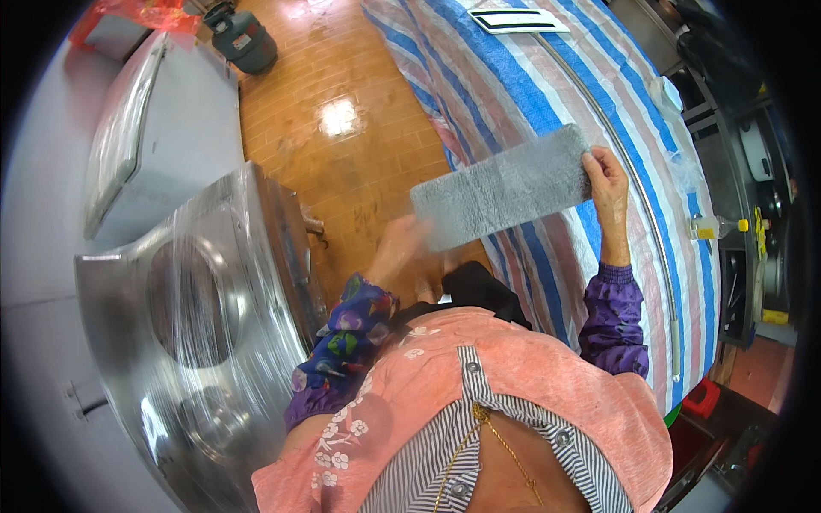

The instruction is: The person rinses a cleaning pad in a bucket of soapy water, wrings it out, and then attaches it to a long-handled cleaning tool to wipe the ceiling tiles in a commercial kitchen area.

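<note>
In my right hand [608, 186] is one end of a grey fleecy flat-mop pad [503, 186], pinched between thumb and fingers. The pad stretches out level before me, over the floor and the edge of a striped plastic sheet [558, 256]. My left hand [404, 240] is blurred at the pad's other end; whether its fingers grip the pad or only touch it cannot be made out. On the sheet lies a flat mop's metal pole [606, 118], its white head plate [519, 20] turned up to show black strips.
Left of me stands a film-wrapped steel stove [192, 308] with a round opening. Beyond it are a white chest freezer [173, 122] and a gas cylinder [240, 38] on the wood-look floor [308, 115]. A plastic bottle [715, 227] lies along the sheet's right edge, before metal shelving [737, 160].
</note>
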Demonstrator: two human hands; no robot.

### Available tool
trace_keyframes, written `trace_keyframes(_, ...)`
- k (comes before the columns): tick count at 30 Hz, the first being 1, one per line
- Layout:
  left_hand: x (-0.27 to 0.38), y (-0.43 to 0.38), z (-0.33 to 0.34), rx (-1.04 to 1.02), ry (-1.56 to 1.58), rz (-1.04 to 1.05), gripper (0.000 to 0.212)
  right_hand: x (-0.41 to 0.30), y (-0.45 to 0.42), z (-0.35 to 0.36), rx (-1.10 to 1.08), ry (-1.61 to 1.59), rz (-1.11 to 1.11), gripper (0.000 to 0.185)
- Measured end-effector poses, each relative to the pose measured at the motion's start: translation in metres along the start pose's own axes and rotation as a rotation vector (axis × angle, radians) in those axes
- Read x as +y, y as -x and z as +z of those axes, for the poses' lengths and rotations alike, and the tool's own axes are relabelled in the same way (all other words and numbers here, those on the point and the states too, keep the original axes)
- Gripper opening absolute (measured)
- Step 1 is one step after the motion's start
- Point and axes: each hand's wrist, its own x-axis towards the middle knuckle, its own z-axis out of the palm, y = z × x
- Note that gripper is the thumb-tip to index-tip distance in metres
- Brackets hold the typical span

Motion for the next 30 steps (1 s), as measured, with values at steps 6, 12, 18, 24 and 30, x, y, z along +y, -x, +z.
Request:
trace_keyframes(6, 0.074, -0.106, 0.004, -0.116, 0.155, 0.105, 0.023, 0.036, -0.133, 0.000, 0.121, 0.131, -0.007, 0.025)
trace_keyframes(12, 0.189, -0.239, 0.027, -0.203, 0.085, 0.137, 0.023, 0.110, -0.310, 0.003, 0.169, 0.057, -0.020, 0.026)
trace_keyframes(18, 0.240, -0.361, 0.026, -0.232, -0.042, 0.195, 0.023, 0.183, -0.443, 0.026, 0.070, 0.132, 0.069, 0.027)
trace_keyframes(24, 0.261, -0.415, 0.039, -0.185, -0.023, 0.011, 0.023, 0.242, -0.507, 0.037, 0.013, 0.181, 0.063, 0.026)
trace_keyframes(30, 0.266, -0.428, 0.052, -0.163, -0.027, 0.004, 0.024, 0.262, -0.520, 0.035, 0.003, 0.126, 0.148, 0.026)
